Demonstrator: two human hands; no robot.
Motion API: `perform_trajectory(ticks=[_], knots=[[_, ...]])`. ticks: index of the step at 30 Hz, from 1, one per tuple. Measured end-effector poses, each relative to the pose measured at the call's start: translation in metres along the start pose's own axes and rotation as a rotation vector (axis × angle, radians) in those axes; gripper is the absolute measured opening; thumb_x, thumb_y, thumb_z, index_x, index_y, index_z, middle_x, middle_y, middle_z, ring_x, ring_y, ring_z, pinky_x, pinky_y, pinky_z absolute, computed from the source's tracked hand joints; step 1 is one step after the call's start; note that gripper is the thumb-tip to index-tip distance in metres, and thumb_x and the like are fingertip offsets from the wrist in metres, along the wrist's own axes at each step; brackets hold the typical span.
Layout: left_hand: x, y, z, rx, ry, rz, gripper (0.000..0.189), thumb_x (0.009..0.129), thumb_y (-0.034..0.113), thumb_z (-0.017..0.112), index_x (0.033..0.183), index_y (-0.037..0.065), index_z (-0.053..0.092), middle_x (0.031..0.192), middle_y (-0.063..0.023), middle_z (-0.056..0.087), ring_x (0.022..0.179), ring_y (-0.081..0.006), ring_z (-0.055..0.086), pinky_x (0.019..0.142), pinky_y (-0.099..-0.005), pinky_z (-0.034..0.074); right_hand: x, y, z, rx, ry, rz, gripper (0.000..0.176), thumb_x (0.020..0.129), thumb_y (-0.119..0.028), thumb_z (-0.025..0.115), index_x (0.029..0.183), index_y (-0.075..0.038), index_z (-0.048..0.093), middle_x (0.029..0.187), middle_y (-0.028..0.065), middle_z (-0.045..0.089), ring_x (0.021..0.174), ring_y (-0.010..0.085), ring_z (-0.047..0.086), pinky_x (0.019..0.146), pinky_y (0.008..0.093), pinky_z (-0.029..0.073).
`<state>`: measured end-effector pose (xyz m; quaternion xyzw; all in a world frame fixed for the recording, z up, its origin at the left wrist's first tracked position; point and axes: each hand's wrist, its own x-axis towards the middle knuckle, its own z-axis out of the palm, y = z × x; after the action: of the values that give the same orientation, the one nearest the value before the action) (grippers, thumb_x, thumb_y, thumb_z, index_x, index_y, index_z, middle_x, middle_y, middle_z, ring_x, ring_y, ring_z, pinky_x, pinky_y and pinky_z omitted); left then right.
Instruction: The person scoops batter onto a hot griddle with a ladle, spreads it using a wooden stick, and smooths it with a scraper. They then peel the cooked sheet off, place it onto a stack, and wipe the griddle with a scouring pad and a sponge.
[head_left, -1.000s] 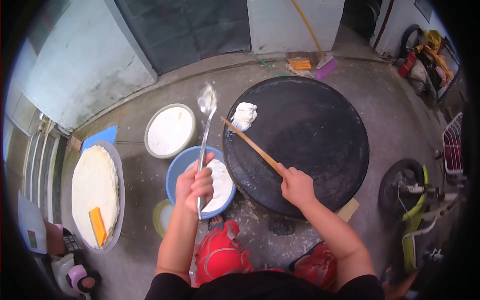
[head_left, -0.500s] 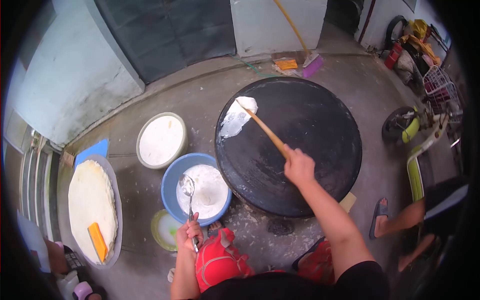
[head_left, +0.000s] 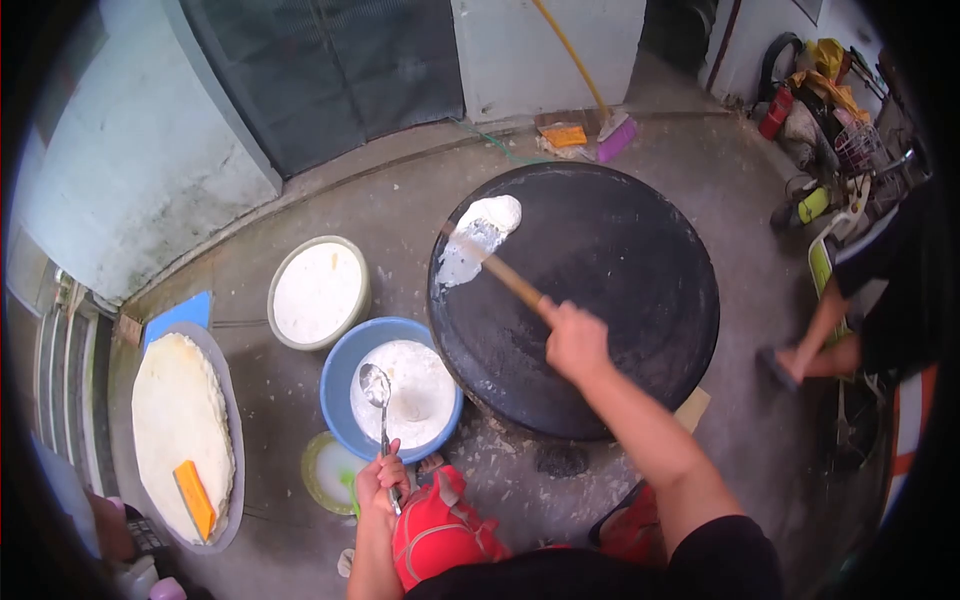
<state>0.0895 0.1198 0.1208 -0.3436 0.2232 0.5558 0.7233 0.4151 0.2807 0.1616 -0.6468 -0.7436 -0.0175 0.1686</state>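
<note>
A: Left hand (head_left: 380, 480) is closed on the ladle (head_left: 375, 385), whose scoop sits in the blue basin (head_left: 338, 362).
B: Right hand (head_left: 572, 340) grips the wooden spreader (head_left: 505, 275), tip in batter (head_left: 480, 232) at the far-left edge of the griddle (head_left: 620, 300). Likely the spreading step; the next move calls for a wide, even sweep.

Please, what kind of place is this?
Probably a concrete yard used as a simple open-air kitchen: a large black griddle sits low on the bare floor, with a blue bowl of batter and a tray of thin flatbreads beside it.
</note>
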Motion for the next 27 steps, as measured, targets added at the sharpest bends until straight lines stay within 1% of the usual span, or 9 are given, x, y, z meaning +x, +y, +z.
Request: perform_trajectory(ticks=[4,7,8,12,16,18,21,25,27], knots=[[0.000,0.006,-0.004,0.021,-0.004,-0.022,0.030,0.092,0.015,0.034,0.107,-0.007,0.047,0.060,-0.0006,0.040,0.043,-0.0079,0.034,0.036,-0.0205,0.030,0.025,0.034,0.002,0.080,0.046,0.233,0.038,0.071,-0.009,0.054,0.108,-0.013,0.059,0.078,0.0113,0.057,0.077,0.0282,0.059,0.064,0.0405,0.048],[0.003,0.010,-0.005,-0.005,0.008,-0.021,0.030,0.093,0.016,0.033,0.107,-0.007,0.047,0.060,-0.0005,0.040,0.043,-0.0080,0.034,0.036,-0.0210,0.030,-0.012,0.009,0.018,0.395,0.138,0.138,0.041,0.070,-0.012,0.055,0.110,-0.015,0.060,0.080,0.0119,0.057,0.083,0.0282,0.059,0.077,0.0400,0.048],[0.006,0.010,-0.006,-0.006,0.004,-0.026,0.030,0.093,0.016,0.033,0.107,-0.007,0.047,0.060,-0.0005,0.040,0.043,-0.0080,0.034,0.036,-0.0210,0.030,-0.016,-0.005,-0.005,0.272,-0.083,0.115,0.040,0.069,-0.011,0.056,0.110,-0.012,0.059,0.081,0.0106,0.056,0.079,0.0283,0.059,0.071,0.0397,0.049],[0.003,0.012,-0.010,0.006,0.041,-0.016,0.031,0.093,0.016,0.033,0.106,-0.006,0.049,0.060,0.0000,0.040,0.043,-0.0079,0.034,0.037,-0.0210,0.031,0.017,0.056,0.005,-0.110,0.118,0.167,0.041,0.070,-0.009,0.057,0.110,-0.011,0.058,0.079,0.0092,0.056,0.070,0.0280,0.058,0.059,0.0391,0.048],[0.007,0.019,-0.011,0.018,0.027,-0.039,0.030,0.092,0.016,0.033,0.106,-0.006,0.049,0.060,0.0002,0.041,0.043,-0.0080,0.035,0.037,-0.0209,0.031,0.005,0.021,0.014,0.386,0.126,0.308,0.045,0.069,-0.012,0.056,0.114,-0.013,0.056,0.086,0.0115,0.059,0.083,0.0281,0.060,0.072,0.0390,0.048],[0.008,0.016,-0.008,0.010,0.020,-0.033,0.030,0.092,0.016,0.034,0.106,-0.007,0.049,0.060,0.0002,0.041,0.043,-0.0079,0.035,0.037,-0.0208,0.031,0.005,-0.011,-0.009,0.241,-0.085,0.185,0.045,0.068,-0.013,0.058,0.113,-0.010,0.055,0.089,0.0105,0.057,0.082,0.0277,0.060,0.073,0.0381,0.049],[0.005,0.015,-0.010,0.023,0.048,-0.008,0.030,0.091,0.016,0.034,0.105,-0.006,0.049,0.060,0.0003,0.041,0.043,-0.0078,0.035,0.037,-0.0207,0.031,0.040,0.029,0.003,-0.186,0.011,0.196,0.040,0.071,-0.008,0.055,0.111,-0.009,0.056,0.086,0.0099,0.056,0.072,0.0256,0.059,0.062,0.0349,0.049],[0.007,0.025,-0.017,0.034,0.025,-0.030,0.031,0.092,0.017,0.033,0.105,-0.006,0.050,0.060,0.0004,0.041,0.042,-0.0080,0.035,0.037,-0.0209,0.032,0.029,0.045,0.015,0.178,0.079,0.388,0.045,0.069,-0.010,0.055,0.114,-0.012,0.057,0.086,0.0122,0.059,0.083,0.0294,0.059,0.074,0.0389,0.048],[0.009,0.025,-0.014,0.033,0.032,-0.021,0.032,0.092,0.017,0.033,0.105,-0.006,0.050,0.060,0.0004,0.041,0.042,-0.0080,0.035,0.037,-0.0211,0.032,-0.002,0.016,0.017,0.325,0.130,0.275,0.045,0.068,-0.012,0.055,0.112,-0.012,0.058,0.090,0.0121,0.059,0.088,0.0302,0.059,0.082,0.0387,0.046]])
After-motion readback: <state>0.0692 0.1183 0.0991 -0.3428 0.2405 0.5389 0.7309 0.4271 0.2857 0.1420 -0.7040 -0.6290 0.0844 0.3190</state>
